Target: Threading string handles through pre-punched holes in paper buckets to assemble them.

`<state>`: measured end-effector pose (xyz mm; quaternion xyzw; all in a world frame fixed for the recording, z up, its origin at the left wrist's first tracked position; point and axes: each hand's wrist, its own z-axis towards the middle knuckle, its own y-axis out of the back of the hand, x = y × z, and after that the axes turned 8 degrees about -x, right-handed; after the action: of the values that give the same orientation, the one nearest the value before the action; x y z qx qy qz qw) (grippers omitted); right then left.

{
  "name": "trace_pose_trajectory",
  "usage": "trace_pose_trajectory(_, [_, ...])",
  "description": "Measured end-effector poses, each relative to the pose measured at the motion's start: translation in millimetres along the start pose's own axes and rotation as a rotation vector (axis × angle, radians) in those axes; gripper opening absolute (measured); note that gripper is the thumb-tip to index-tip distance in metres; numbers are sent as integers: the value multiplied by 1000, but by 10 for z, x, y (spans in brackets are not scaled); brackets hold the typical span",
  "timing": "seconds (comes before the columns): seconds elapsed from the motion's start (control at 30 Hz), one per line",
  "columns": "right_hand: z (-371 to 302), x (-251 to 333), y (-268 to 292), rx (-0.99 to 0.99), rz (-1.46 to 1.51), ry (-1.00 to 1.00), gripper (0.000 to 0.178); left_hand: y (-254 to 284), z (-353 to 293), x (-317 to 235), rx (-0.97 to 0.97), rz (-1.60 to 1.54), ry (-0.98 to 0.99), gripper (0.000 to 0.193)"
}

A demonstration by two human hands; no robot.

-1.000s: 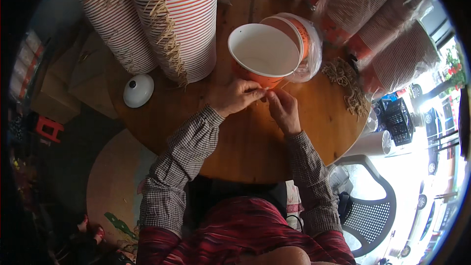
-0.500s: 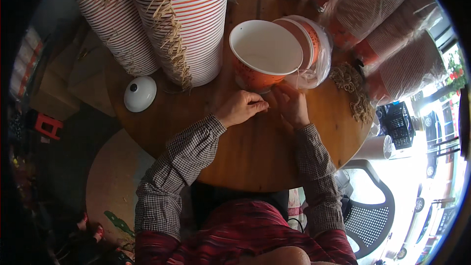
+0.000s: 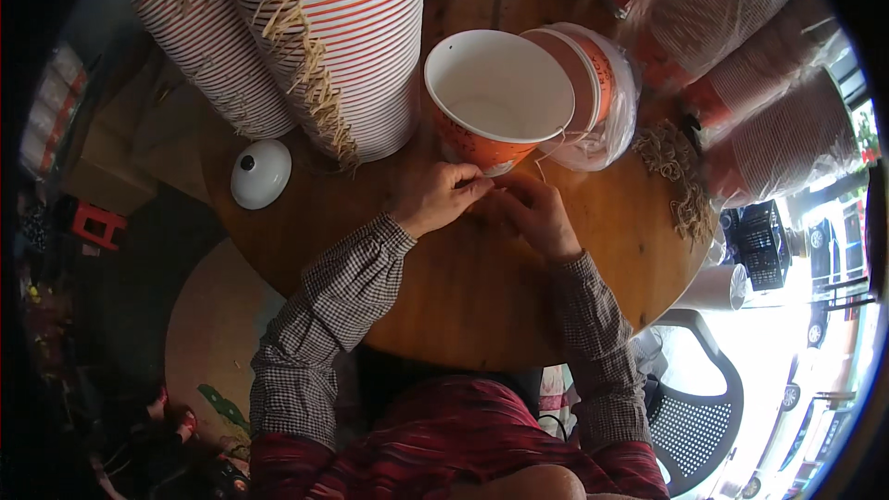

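An orange paper bucket with a white inside and dark printed figures stands on the round wooden table, tilted a little toward me. Just in front of its base, my left hand is closed in a pinch, thumb against fingers. What lies between those fingertips is too small to make out. My right hand meets it from the other side, fingers bent and closed. A thin pale cord runs from the bucket's rim down to the right hand, which pinches it.
Tall stacks of orange-and-white buckets rise at the left, with twisted cords hanging down. A white lid with a black knob lies beside them. Loose cords lie at the right. Plastic-wrapped bucket stacks and a bagged bucket stand farther back.
My right hand has moved left and my left hand slightly up, so their fingertips now come together by the bucket's base. The cord beside the right hand now shows. The whole view has shifted slightly.
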<state>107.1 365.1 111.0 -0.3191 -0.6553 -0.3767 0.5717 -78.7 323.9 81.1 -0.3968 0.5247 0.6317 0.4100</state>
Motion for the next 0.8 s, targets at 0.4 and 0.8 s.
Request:
trace_pose_trajectory(0.4, [38,2,69,84,151,-90,22,0,-12,-92,6,-24,59,21])
trace_pose_trajectory(0.8, [33,-66,96,-63,134,-62,13,200,-34,-211,-58,-268,273,56])
